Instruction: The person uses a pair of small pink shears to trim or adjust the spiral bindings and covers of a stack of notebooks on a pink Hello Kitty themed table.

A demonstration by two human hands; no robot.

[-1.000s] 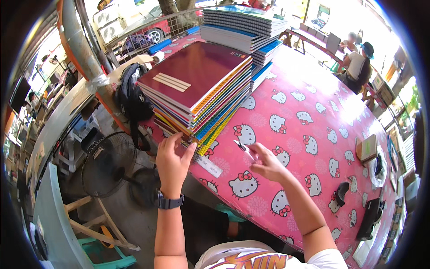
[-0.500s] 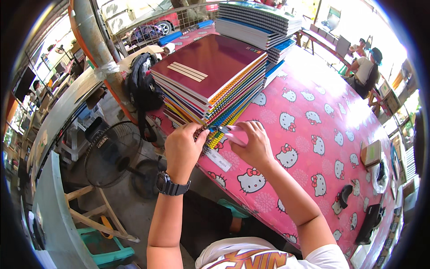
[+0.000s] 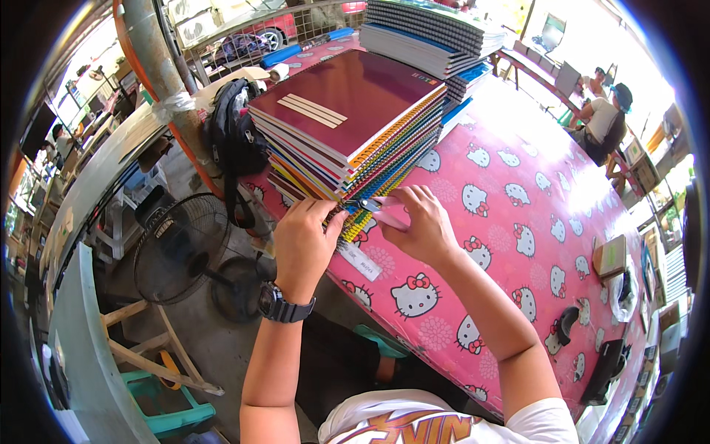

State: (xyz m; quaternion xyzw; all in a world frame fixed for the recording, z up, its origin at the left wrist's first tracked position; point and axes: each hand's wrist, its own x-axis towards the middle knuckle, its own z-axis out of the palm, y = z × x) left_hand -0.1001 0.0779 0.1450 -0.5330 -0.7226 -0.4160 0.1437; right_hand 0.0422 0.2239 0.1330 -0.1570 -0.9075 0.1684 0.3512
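A tall stack of spiral notebooks (image 3: pixel 347 103) stands at the table's near left edge, a maroon cover on top and coils of several colours facing right. At its near lower corner, my left hand (image 3: pixel 305 240) pinches the end of a spiral notebook, thumb and fingers closed. My right hand (image 3: pixel 425 226) is wrapped round pink-handled pliers (image 3: pixel 392 217). Their metal jaws touch the coil end beside my left fingertips; my fingers partly hide the exact contact. A pale paper strip (image 3: pixel 359 262) lies just below the coils.
A pink cartoon-cat cloth (image 3: pixel 481 296) covers the table. More notebooks (image 3: pixel 421 52) are stacked behind. A black backpack (image 3: pixel 237 133) sits left of the stack, near a pole (image 3: pixel 159 81). Below stand a fan (image 3: pixel 185 248) and a green stool (image 3: pixel 163 403). People sit at the far right.
The pliers and my right hand have shifted slightly up, the jaws turning a little at the coil end. My left hand keeps its pinch. The whole view has tilted slightly.
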